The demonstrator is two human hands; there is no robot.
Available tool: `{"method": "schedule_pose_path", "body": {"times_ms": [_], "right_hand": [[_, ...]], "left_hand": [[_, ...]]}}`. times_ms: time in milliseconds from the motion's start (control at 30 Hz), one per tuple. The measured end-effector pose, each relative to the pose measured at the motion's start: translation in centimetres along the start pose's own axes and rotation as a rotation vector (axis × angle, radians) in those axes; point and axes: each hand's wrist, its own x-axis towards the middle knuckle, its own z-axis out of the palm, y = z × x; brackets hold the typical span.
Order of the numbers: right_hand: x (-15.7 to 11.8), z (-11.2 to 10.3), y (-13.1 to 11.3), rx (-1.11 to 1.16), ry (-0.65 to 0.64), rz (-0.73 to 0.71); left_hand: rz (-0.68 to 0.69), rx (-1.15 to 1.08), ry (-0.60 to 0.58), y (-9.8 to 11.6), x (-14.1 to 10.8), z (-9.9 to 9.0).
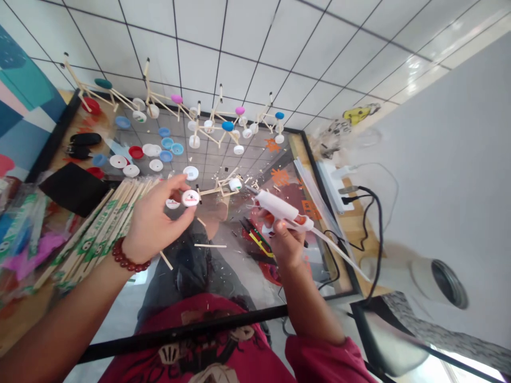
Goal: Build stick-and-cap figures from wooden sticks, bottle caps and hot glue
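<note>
Between the thumb and fingertips of my left hand (154, 221) is a white bottle cap (190, 198) with red print. My right hand (286, 242) is wrapped round a white hot glue gun (279, 206), its nozzle pointing left and a long glue stick (339, 252) sticking out of its back. In front of the nozzle, a small frame of wooden sticks (217, 189) lies on the glass table, with a white cap wheel (235, 184) at its right end. Another white cap (190, 173) lies just behind my left fingertips.
Several finished stick bicycles (221, 114) with coloured seats stand along the back. Loose blue caps (165, 156) and red caps (136, 152) lie left of centre. Packaged chopsticks (99, 234) fill the left side. A power strip (333, 189) with cables is at the right edge.
</note>
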Motion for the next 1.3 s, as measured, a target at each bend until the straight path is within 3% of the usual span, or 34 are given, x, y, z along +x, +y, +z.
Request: {"method": "schedule_pose_path", "body": {"times_ms": [100,167,267,400,500,600,800,867,1167,1300], "right_hand": [[1.9,-1.1,-0.5,-0.139,0.122,-0.067],[3.3,-2.4,-0.6,-0.300,0.204,-0.067],[5.4,-4.8,-0.1,-0.473,0.327,0.010],[7.4,-7.3,1.4,-0.603,0.456,0.174],[8.0,-8.4,1.9,-0.656,0.457,0.209],[8.1,-8.8,1.9,-0.731,0.446,0.239],[8.2,-9.0,2.3,-0.737,0.479,0.210],[8.3,-9.1,2.4,-0.752,0.459,0.195],[8.5,-9.7,1.9,-0.913,0.392,0.163],[8.5,-9.6,1.8,-0.970,0.391,0.177]], "left_hand": [[-0.165,-0.183,0.027,-0.3,0.5,-0.6],[-0.203,-0.262,0.052,-0.3,0.8,-1.0],[-0.181,-0.234,0.063,-0.4,0.9,-1.4],[-0.110,-0.041,0.071,-0.5,0.9,-1.7],[-0.116,0.003,0.069,-0.9,1.0,-2.0],[-0.136,0.031,-0.006,-1.2,1.1,-2.3],[-0.084,-0.045,-0.397,-0.8,0.7,-1.5],[-0.026,-0.048,-0.470,-0.4,0.3,-0.9],[0.042,-0.052,-0.448,-0.7,-0.2,0.3],[0.067,0.080,-0.494,-1.1,-0.2,0.1]]}}
